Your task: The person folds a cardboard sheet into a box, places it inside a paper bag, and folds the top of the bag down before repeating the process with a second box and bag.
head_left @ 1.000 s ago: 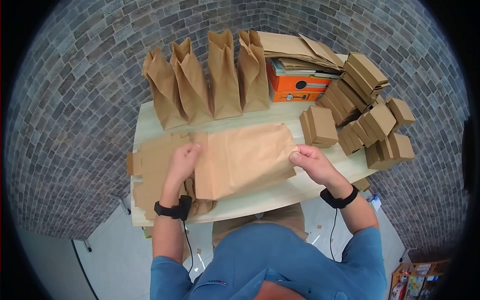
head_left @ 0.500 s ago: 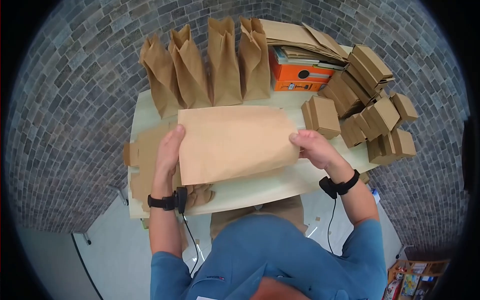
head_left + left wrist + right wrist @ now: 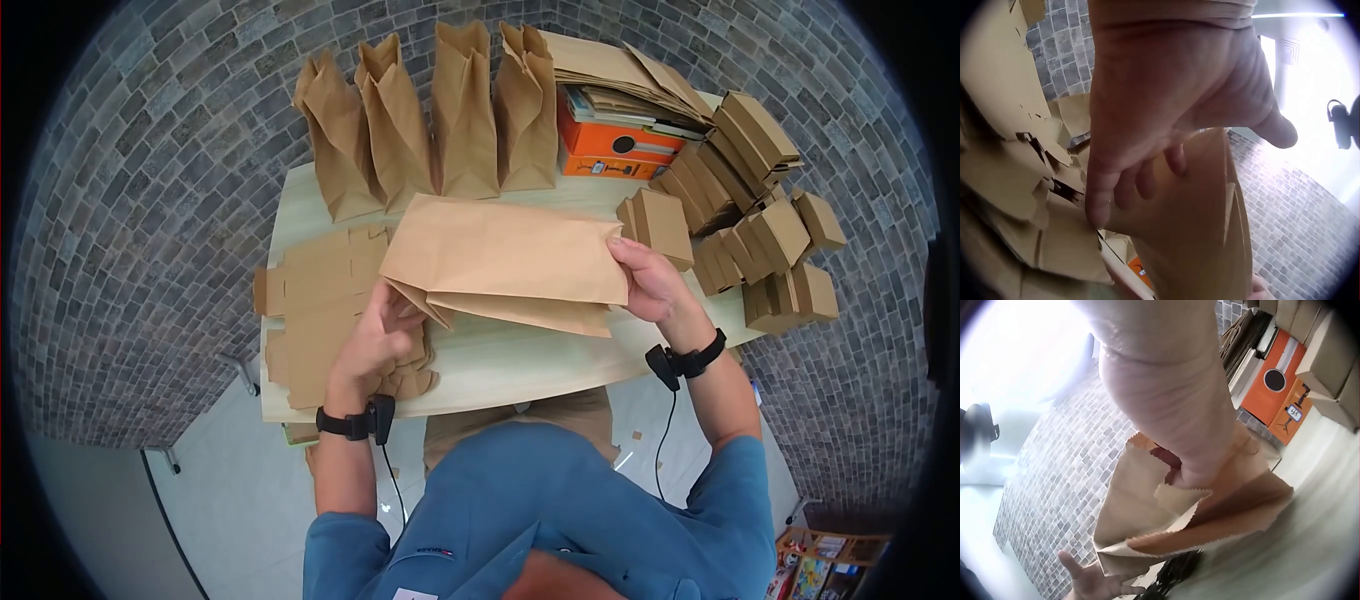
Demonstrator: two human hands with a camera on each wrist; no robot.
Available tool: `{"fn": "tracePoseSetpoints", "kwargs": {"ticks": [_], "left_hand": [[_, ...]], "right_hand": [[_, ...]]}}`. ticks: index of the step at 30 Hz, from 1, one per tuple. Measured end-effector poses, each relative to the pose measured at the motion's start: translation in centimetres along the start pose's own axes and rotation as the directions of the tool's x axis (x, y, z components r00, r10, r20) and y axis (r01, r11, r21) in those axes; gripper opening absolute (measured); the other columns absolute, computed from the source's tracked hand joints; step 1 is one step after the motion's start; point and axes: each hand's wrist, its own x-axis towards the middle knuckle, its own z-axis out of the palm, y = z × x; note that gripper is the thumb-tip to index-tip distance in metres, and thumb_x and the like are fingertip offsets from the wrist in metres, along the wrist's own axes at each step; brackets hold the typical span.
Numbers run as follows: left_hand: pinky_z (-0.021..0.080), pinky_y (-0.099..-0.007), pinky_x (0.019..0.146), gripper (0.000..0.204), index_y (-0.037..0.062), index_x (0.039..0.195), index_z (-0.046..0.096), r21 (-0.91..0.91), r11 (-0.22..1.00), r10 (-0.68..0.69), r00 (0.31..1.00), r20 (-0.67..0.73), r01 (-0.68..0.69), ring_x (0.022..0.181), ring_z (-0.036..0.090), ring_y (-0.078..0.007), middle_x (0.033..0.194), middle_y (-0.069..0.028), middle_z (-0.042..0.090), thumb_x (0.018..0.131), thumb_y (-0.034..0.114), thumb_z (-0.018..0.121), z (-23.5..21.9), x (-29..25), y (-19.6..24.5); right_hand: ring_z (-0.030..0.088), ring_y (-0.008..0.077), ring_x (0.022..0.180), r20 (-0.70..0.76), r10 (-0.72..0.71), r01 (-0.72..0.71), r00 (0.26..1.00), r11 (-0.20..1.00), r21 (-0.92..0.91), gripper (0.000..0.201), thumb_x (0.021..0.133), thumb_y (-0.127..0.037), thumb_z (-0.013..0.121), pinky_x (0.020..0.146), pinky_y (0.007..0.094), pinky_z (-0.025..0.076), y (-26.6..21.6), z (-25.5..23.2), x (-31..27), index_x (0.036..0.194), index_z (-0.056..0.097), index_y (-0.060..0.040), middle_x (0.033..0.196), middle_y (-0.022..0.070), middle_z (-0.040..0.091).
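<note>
A brown paper bag (image 3: pixel 510 245) is held above the table, its side folds partly spread. At its serrated mouth, the right hand (image 3: pixel 652 280) pinches the paper between thumb and fingers. The right wrist view shows the bag's mouth (image 3: pixel 1197 519) gaping, with the fingertips partly hidden inside the paper. By the bag's bottom end on the left, the left hand (image 3: pixel 380 335) has its fingers at the lower corner. In the left wrist view those fingers (image 3: pixel 1102 194) extend along the bag, and the thumb stands away from it.
Several paper bags (image 3: pixel 465 115) stand upright at the table's back. Flattened cardboard (image 3: pixel 320 300) lies on the left, with small cardboard pieces (image 3: pixel 410 378) beside it. Orange boxes (image 3: pixel 618 145) bear flat bags (image 3: pixel 625 70). Folded cardboard boxes (image 3: pixel 765 235) are piled on the right.
The bag has turned from nearly flat to tilted with its bottom folds showing. The left hand moved from the bag's left edge down to its lower corner; the right hand keeps its grip.
</note>
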Motion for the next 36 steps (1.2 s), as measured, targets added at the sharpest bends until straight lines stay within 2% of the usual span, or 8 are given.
{"fn": "tracePoseSetpoints", "kwargs": {"ticks": [7, 20, 22, 25, 28, 32, 34, 36], "left_hand": [[0.040, -0.0338, 0.108, 0.059, 0.0014, 0.145, 0.042, 0.011, 1.000, 0.020, 0.998, -0.061, -0.019, 0.126, 0.051, -0.0170, 0.137, -0.0074, 0.054, 0.100, 0.031, 0.065, 1.0, 2.9, -1.7], [0.045, -0.0284, 0.095, 0.027, 0.0059, 0.111, 0.057, -0.148, 0.987, -0.100, 0.963, -0.251, 0.063, 0.106, 0.057, -0.0114, 0.113, -0.0016, 0.062, 0.106, 0.032, 0.054, 3.4, 6.8, -4.7], [0.045, -0.0286, 0.087, 0.027, 0.0064, 0.106, 0.057, -0.073, 0.969, 0.176, 0.873, -0.454, -0.234, 0.102, 0.055, -0.0111, 0.108, -0.0014, 0.063, 0.107, 0.033, 0.051, 3.0, 8.5, -6.4], [0.047, -0.0323, 0.077, 0.029, 0.0050, 0.106, 0.058, 0.398, 0.870, 0.482, 0.675, -0.558, -0.292, 0.090, 0.057, -0.0163, 0.097, -0.0054, 0.064, 0.108, 0.032, 0.048, 3.6, 8.6, -4.5], [0.049, -0.0366, 0.071, 0.029, 0.0034, 0.107, 0.059, 0.749, 0.647, 0.649, 0.619, -0.443, -0.142, 0.078, 0.060, -0.0244, 0.088, -0.0112, 0.065, 0.108, 0.030, 0.048, 3.8, 7.4, -1.9], [0.050, -0.0400, 0.067, 0.028, 0.0025, 0.107, 0.061, 0.837, 0.530, 0.755, 0.524, -0.393, -0.135, 0.072, 0.061, -0.0307, 0.084, -0.0164, 0.063, 0.107, 0.029, 0.050, 2.4, 7.2, -1.1], [0.050, -0.0401, 0.067, 0.028, 0.0026, 0.106, 0.061, 0.839, 0.518, 0.778, 0.500, -0.381, -0.166, 0.074, 0.062, -0.0310, 0.087, -0.0169, 0.065, 0.107, 0.028, 0.051, 2.2, 6.9, -0.6], [0.050, -0.0383, 0.074, 0.030, 0.0004, 0.108, 0.060, 0.799, 0.584, 0.711, 0.565, -0.418, -0.145, 0.080, 0.061, -0.0278, 0.090, -0.0148, 0.064, 0.107, 0.029, 0.050, 2.2, 6.4, 0.0]], "right_hand": [[0.061, 0.0270, 0.125, 0.115, -0.024, 0.007, 0.993, 0.990, 0.143, 0.044, 0.106, -0.021, 0.048, 0.107, 0.0411, 0.050, -0.2, -0.9, -0.3, 0.142, 0.046, 0.0037, 0.140, 0.0181, 0.057], [0.058, 0.0280, 0.128, 0.304, -0.142, 0.045, 0.942, 0.951, 0.306, 0.043, 0.107, -0.023, 0.045, 0.110, 0.0424, 0.047, -0.8, -0.7, -1.1, 0.143, 0.044, 0.0017, 0.142, 0.0166, 0.056], [0.058, 0.0276, 0.127, 0.221, -0.173, 0.107, 0.960, 0.954, 0.281, 0.044, 0.108, -0.024, 0.043, 0.110, 0.0420, 0.047, -0.8, -0.5, -1.2, 0.144, 0.044, 0.0012, 0.142, 0.0160, 0.056], [0.057, 0.0272, 0.128, 0.078, -0.180, 0.158, 0.981, 0.960, 0.233, 0.045, 0.108, -0.026, 0.043, 0.110, 0.0422, 0.046, -1.0, -0.9, -0.9, 0.145, 0.043, 0.0000, 0.142, 0.0159, 0.055], [0.055, 0.0270, 0.130, -0.120, -0.187, 0.212, 0.975, 0.945, 0.248, 0.049, 0.109, -0.032, 0.042, 0.110, 0.0411, 0.044, -1.2, 1.2, -1.5, 0.146, 0.043, -0.0004, 0.143, 0.0161, 0.055], [0.053, 0.0230, 0.132, 0.064, -0.275, 0.274, 0.959, 0.961, 0.025, 0.049, 0.104, -0.023, 0.053, 0.110, 0.0388, 0.043, -0.7, 3.2, -3.7, 0.146, 0.043, -0.0009, 0.142, 0.0139, 0.056], [0.053, 0.0188, 0.130, 0.120, -0.308, 0.326, 0.944, 0.803, -0.499, 0.056, 0.095, -0.008, 0.062, 0.108, 0.0358, 0.043, 0.2, 4.0, -4.5, 0.147, 0.043, -0.0011, 0.141, 0.0108, 0.056], [0.056, 0.0157, 0.124, 0.080, -0.255, 0.262, 0.964, 0.845, -0.467, 0.062, 0.086, 0.004, 0.065, 0.106, 0.0331, 0.045, 1.3, 2.6, -4.0, 0.144, 0.047, -0.0015, 0.137, 0.0087, 0.059]]}}
